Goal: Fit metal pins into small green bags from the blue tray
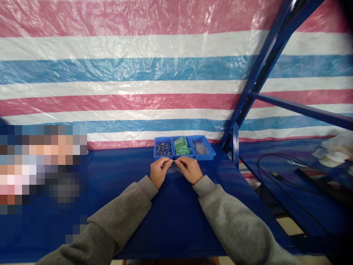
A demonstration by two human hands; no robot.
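Note:
My left hand (160,171) and my right hand (189,169) meet with pinched fingers just in front of three blue bins. Something small and dark is between the fingertips, too small to name. Under the fingers lies a clear plastic piece (173,168), perhaps a bag. Of the bins, the left one (162,157) holds small metal screw-like parts (163,149). Green packets (182,145) fill the middle bin, and the right bin (210,157) contains clear packets (201,148).
The blue table (171,224) runs beneath both forearms. At the right, a blue metal frame (257,73) rises beside another surface with a black cable (286,187) and plastic bags (338,149). The left side is pixelated. A striped sheet (124,70) hangs behind.

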